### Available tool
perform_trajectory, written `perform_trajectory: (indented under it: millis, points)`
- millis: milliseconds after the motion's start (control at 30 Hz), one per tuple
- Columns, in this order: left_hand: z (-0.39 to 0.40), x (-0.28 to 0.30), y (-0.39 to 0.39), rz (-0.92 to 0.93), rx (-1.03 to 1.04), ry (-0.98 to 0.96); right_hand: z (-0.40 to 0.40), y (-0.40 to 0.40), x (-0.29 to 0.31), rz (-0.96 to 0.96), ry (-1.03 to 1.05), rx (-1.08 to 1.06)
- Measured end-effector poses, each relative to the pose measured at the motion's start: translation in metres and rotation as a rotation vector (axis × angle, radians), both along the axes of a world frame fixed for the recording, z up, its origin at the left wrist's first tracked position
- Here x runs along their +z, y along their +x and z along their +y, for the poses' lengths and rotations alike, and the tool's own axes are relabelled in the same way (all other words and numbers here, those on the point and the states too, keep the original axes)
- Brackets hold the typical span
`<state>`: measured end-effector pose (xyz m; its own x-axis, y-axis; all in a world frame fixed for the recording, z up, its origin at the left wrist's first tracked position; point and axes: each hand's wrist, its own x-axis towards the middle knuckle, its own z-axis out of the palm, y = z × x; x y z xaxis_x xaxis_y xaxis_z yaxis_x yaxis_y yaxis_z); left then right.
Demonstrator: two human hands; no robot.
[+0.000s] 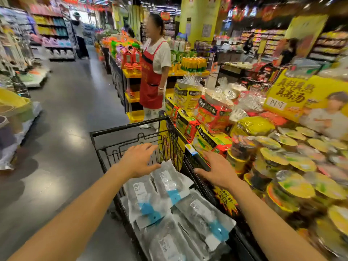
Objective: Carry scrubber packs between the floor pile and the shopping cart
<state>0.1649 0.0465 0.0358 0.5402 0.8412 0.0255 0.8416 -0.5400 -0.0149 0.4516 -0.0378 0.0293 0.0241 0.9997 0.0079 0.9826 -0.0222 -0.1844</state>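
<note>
Nearest me, grey packets point(169, 200) with blue bands lie heaped in my black wire cart point(130, 127), some leaning up toward its right wall. My left hand point(140, 160) hovers over them, fingers spread wide and holding nothing; I judge a careless sweep could tip the top packet over the rim. My right hand point(216, 169), also spread and empty, rests at the cart's right edge, just beside the noodle tubs point(293, 187) on the display; a knock there could topple the stack. Farther off, a person in a red apron point(150, 81) stands near the cart's far end; pushing forward could bump them.
</note>
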Motion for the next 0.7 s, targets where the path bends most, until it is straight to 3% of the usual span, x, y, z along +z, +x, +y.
perform_trajectory:
  millis: [167, 367, 533, 700]
  points:
    - [-0.042, 0.020, 0.058, 0.003, -0.253, -0.007, -0.104, 0.015, 0.029, 0.010, 0.033, -0.233]
    - [-0.143, 0.050, 0.183, -0.069, -0.636, -0.018, -0.272, 0.058, 0.049, -0.080, 0.076, -0.577]
    - [-0.298, 0.070, 0.284, -0.110, -0.976, -0.075, -0.465, 0.084, 0.056, -0.125, 0.111, -0.941]
    - [-0.494, 0.071, 0.351, -0.164, -1.324, -0.140, -0.705, 0.043, 0.050, -0.131, 0.094, -1.369]
